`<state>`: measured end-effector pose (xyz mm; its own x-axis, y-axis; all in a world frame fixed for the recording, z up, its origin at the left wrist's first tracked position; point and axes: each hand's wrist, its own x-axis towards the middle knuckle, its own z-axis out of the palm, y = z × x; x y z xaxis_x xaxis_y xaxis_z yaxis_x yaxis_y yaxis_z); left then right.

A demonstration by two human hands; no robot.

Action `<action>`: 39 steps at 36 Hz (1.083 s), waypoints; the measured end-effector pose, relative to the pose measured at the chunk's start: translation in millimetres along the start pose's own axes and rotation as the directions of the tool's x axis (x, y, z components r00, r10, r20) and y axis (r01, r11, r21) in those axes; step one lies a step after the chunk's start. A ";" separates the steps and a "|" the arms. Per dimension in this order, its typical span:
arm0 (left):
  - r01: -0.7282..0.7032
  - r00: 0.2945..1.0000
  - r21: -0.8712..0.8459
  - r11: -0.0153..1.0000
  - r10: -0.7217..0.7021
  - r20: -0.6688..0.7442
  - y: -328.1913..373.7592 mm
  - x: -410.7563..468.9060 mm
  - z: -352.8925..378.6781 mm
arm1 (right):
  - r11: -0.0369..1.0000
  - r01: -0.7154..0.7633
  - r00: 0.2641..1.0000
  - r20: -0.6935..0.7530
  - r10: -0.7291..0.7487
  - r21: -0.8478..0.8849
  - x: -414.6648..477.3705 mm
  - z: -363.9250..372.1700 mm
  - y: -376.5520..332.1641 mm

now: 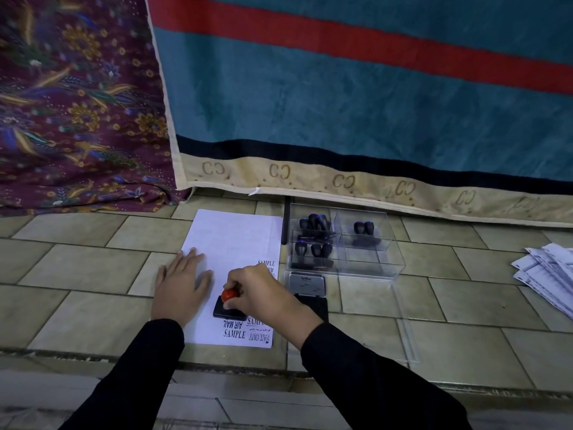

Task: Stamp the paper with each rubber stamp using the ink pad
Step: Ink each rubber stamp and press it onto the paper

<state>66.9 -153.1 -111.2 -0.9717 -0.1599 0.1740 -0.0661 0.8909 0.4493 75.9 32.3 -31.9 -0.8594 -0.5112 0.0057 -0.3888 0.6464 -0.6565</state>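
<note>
A white sheet of paper (pixel 231 240) lies on the tiled floor with black prints such as SAMPLE, AIR MAIL and FAX OUT near its front and right edges. My right hand (pixel 263 293) grips a rubber stamp (pixel 228 304) with a red knob and a black base, and the base sits flat on the paper. My left hand (pixel 181 280) rests flat, fingers spread, on the paper's left edge. The open ink pad (pixel 310 293), its grey lid raised, sits just right of the paper. Behind it a clear plastic box (pixel 366 262) holds several black-handled stamps (pixel 314 228).
A teal blanket with a red stripe (pixel 356 97) and a purple patterned cloth (pixel 77 113) hang down behind the work area. A black pen (pixel 286 223) lies between paper and box. The box's clear lid (pixel 403 336) lies flat at right. Loose printed sheets (pixel 545 274) are far right.
</note>
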 end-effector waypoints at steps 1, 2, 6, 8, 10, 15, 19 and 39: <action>0.000 1.000 0.001 1.000 0.000 0.001 -0.1 0.1 -0.4 | 1.000 -0.004 1.000 -0.001 0.004 0.011 1.1 -1.1 -0.3; 0.000 1.000 0.001 1.000 0.000 0.003 0.1 0.1 -0.8 | 1.000 -0.006 1.000 -0.002 0.006 0.018 1.6 -1.3 -0.2; 0.006 1.000 -0.003 1.000 -0.006 0.001 3.0 -1.0 -1.7 | 1.000 0.017 1.000 -0.001 -0.017 -0.003 -2.9 5.9 3.1; 0.008 1.000 -0.001 1.000 -0.008 0.002 3.6 -1.0 -2.4 | 1.000 0.026 1.000 -0.011 -0.026 -0.006 -3.5 7.7 4.5; 0.007 1.000 0.003 1.000 -0.007 0.005 3.3 -1.1 -2.9 | 1.000 0.006 1.000 -0.021 -0.005 0.030 -0.8 4.7 4.3; 0.008 1.000 0.001 1.000 -0.008 0.003 2.9 -0.7 -2.4 | 0.997 -0.019 1.000 -0.013 0.020 0.069 -0.5 4.8 4.1; 0.007 1.000 -0.001 1.000 -0.007 -0.001 2.1 -0.8 -1.1 | 0.998 -0.009 1.000 -0.029 0.010 0.060 -3.7 7.7 6.5; -0.026 0.999 0.022 0.999 0.027 -0.042 -9.2 3.3 8.6 | 0.897 -0.124 0.760 -0.540 0.361 0.425 -10.9 -163.2 87.7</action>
<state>62.3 -158.1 -122.3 -0.9627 -0.1539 0.2225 -0.0463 0.9040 0.4249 -3.0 187.0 33.5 -0.9729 0.1511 0.1748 -0.1011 0.4019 -0.9101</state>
